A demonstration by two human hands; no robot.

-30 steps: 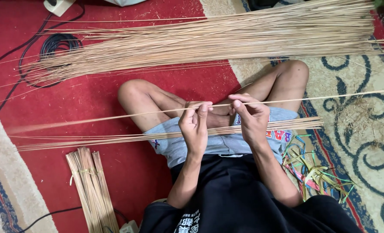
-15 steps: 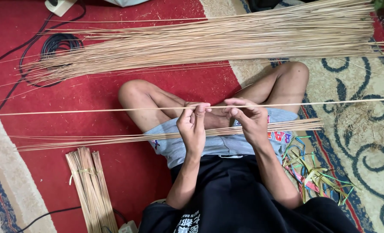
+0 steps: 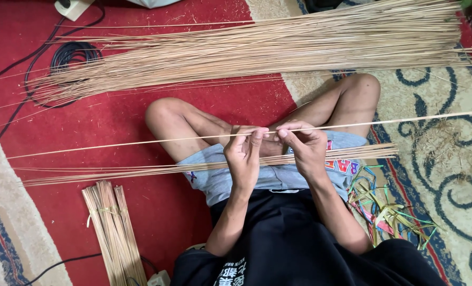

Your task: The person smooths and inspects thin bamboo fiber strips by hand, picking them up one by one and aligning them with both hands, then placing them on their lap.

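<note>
A single long thin stick (image 3: pixel 140 142) is being held crosswise above the lap, pinched near its middle by both hands so that each long end is balanced and kept off the floor. The left hand (image 3: pixel 243 151) is being kept closed on it, with thumb and fingertips pressed together around the stick; the right hand (image 3: pixel 302 145) is being closed on it in the same way, just beside the left, the two nearly touching. One loose sheaf of similar sticks (image 3: pixel 114 170) is being rested across the thighs under the hands, seemingly kept within easy reach. One much larger heap of sticks (image 3: pixel 257 50) is being kept farther off on the red carpet (image 3: pixel 114 114), lying parallel, well apart from the hands. One short tied bundle (image 3: pixel 111 228) is lying beside the left knee, bound with a pale band so it stays together. One tangle of coloured strips (image 3: pixel 384 212) is lying by the right hip, and one coiled black cable (image 3: pixel 69 53) is lying near the heap's thin end.
</note>
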